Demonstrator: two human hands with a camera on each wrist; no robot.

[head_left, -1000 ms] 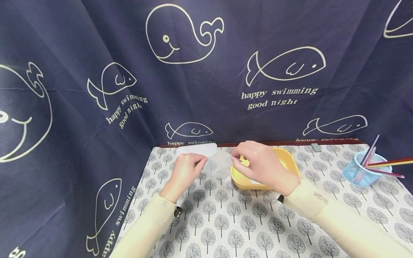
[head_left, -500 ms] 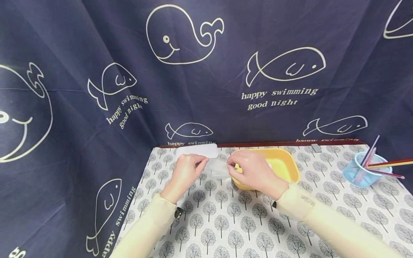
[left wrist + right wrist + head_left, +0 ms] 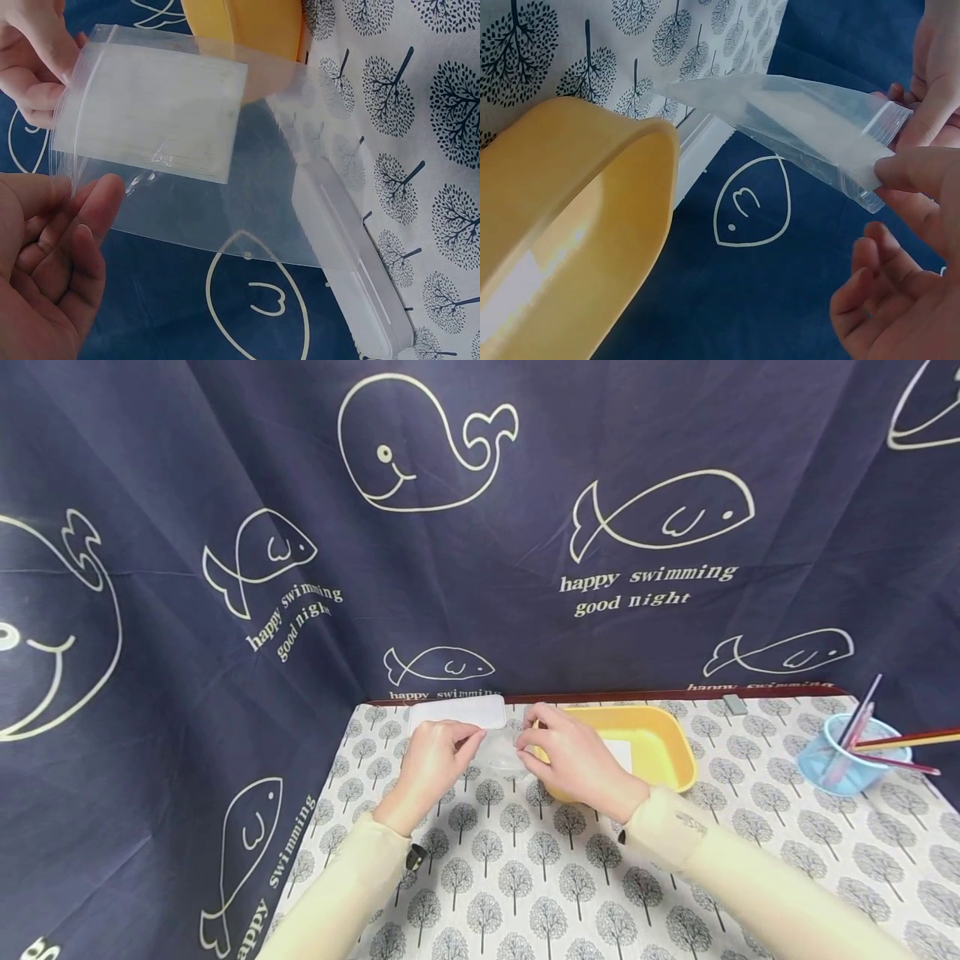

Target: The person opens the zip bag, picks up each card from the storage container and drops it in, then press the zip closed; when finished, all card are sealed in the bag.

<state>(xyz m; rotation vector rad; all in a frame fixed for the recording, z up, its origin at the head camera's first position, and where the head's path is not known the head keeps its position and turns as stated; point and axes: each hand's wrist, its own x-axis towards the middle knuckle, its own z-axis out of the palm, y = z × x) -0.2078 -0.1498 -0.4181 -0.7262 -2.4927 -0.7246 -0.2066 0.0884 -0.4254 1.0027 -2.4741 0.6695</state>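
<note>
A clear zip bag (image 3: 262, 217) hangs between my hands, with a white card (image 3: 165, 112) mostly inside it, seen through the plastic in the left wrist view. My left hand (image 3: 435, 760) pinches the bag's edge by its zip mouth. At that same mouth, my right hand (image 3: 573, 756) pinches the outer end of the card, thumb and finger on it; in the right wrist view its other fingers (image 3: 877, 277) are loosely curled. In the head view the bag looks small and faint, above the table and left of the yellow bin (image 3: 667, 739).
Another white card (image 3: 621, 752) lies in the bin. Behind my left hand is a flat white box (image 3: 468, 710). A blue cup (image 3: 836, 772) with pencils stands at right, and a small grey block (image 3: 735, 704) lies near the back edge. A dark curtain (image 3: 465, 568) hangs behind.
My right hand has moved left toward my left hand, carrying the card further into the bag. It uncovers more of the bin and the card there. My left hand has hardly moved.
</note>
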